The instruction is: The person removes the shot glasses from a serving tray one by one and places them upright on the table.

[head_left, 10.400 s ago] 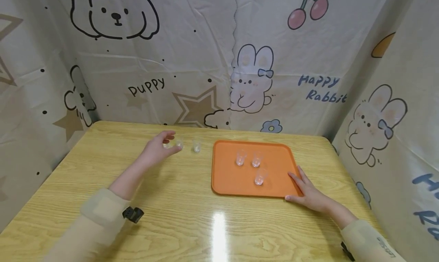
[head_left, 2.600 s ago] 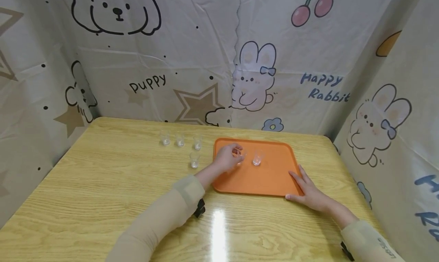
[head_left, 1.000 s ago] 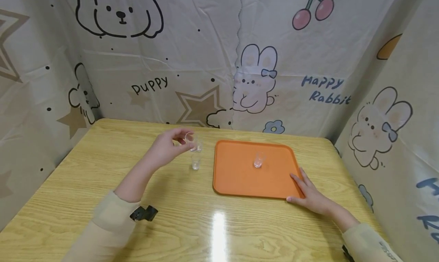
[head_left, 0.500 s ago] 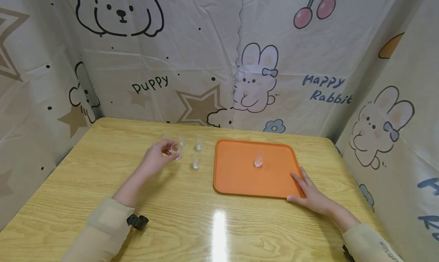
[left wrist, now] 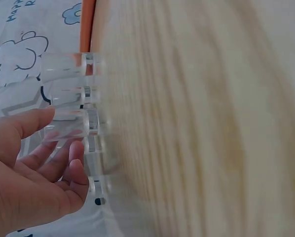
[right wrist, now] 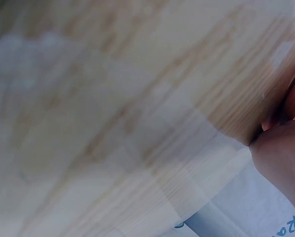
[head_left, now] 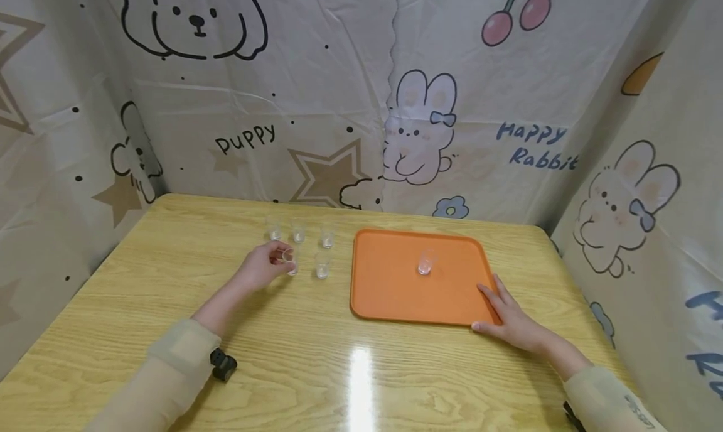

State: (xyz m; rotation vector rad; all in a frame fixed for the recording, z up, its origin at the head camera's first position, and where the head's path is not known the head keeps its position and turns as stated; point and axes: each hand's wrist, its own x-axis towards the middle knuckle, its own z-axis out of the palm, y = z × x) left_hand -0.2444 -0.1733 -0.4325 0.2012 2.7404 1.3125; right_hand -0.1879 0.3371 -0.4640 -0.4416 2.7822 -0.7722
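My left hand (head_left: 263, 267) pinches a small clear shot glass (head_left: 292, 265) between thumb and fingers, low at the tabletop left of the tray. In the left wrist view the thumb (left wrist: 39, 121) lies at the rim of this shot glass (left wrist: 71, 123), with curled fingers on its other side. Close by stands another shot glass (head_left: 322, 267), to the right. On the orange tray (head_left: 390, 300) a single shot glass (head_left: 425, 264) stands upright. My right hand (head_left: 516, 322) rests with spread fingers on the tray's near right corner; the right wrist view shows only part of it.
Behind the left hand, a row of three shot glasses (head_left: 298, 233) stands near the table's back edge. The wooden table (head_left: 282, 369) meets a printed cloth (head_left: 316, 105) at the back and sides. A bright reflection lies on the tabletop in front.
Two of the tray's three shot glasses have left it, and the glasses on the table have grown in number. My left hand has carried one leftward and lowered it; the right hand stays put.
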